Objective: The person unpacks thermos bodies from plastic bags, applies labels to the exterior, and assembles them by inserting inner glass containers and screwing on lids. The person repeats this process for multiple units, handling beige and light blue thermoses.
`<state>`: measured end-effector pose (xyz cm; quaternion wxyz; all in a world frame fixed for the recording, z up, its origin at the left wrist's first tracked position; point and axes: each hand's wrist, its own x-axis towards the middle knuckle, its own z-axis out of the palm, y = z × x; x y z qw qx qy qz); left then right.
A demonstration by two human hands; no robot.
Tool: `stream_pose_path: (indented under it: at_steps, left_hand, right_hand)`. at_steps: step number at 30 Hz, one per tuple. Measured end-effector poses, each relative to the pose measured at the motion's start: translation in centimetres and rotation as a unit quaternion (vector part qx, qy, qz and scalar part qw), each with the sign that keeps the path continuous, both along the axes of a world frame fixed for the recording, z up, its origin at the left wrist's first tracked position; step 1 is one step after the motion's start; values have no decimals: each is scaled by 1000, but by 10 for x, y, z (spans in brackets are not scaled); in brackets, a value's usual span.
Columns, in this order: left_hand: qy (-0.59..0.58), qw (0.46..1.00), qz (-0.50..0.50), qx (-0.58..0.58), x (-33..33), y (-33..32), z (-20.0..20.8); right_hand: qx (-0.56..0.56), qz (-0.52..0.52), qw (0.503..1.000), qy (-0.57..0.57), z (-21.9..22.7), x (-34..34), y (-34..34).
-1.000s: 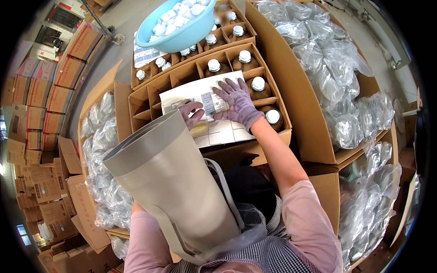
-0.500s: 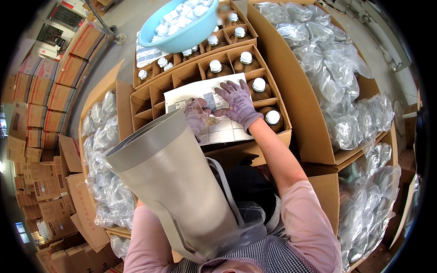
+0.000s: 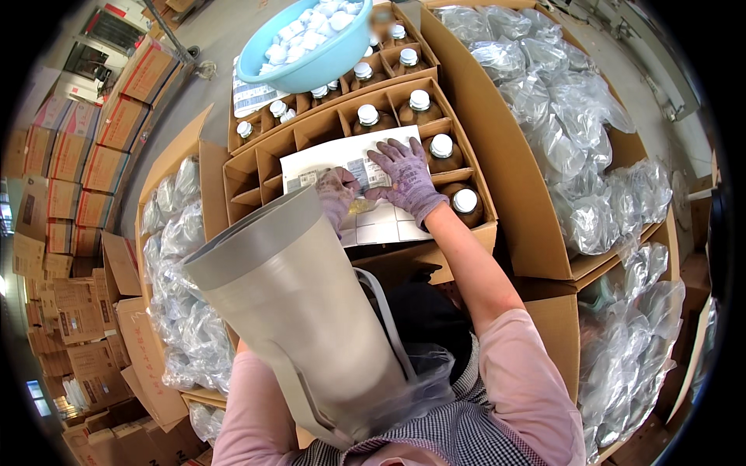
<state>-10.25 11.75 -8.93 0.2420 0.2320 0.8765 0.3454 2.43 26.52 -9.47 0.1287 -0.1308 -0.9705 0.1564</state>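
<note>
A white label sheet [image 3: 367, 231] lies across a divided cardboard box [image 3: 273, 144] of brown bottles with white caps. My right hand [image 3: 408, 177], in a purple knit glove, rests flat on the sheet with fingers spread. Beside it my left hand [image 3: 336, 196], gloved alike, has its fingers curled in over the printed labels [image 3: 356, 168]. Whatever it pinches is too small to make out. A small yellowish, see-through piece [image 3: 361, 206] shows between the hands. One capped bottle [image 3: 464, 203] stands in the compartment right of my right wrist. A tall grey-beige container [image 3: 303, 303] partly hides my left arm.
Behind, a light-blue basin [image 3: 307, 74] of white caps sits on another bottle box. Open cartons hold plastic-wrapped things [image 3: 544, 101] on the right and more clear plastic [image 3: 183, 264] on the left. Stacked cartons [image 3: 105, 167] stand at far left.
My left hand has shifted slightly, its fingers drawn in more over the labels. The yellowish piece shows more plainly. My right hand has hardly moved.
</note>
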Motion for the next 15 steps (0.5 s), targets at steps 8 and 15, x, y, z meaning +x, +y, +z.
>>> stream_pose_path:
  at_steps: [8, 15]
  left_hand:
    - [134, 909, -194, 343, 4, -37, 42]
    - [-36, 870, 150, 468, -8, -110, 141]
  right_hand:
    - [-60, 12, 995, 79, -4, 9, 11]
    - [-579, 93, 781, 216, 154, 33, -7]
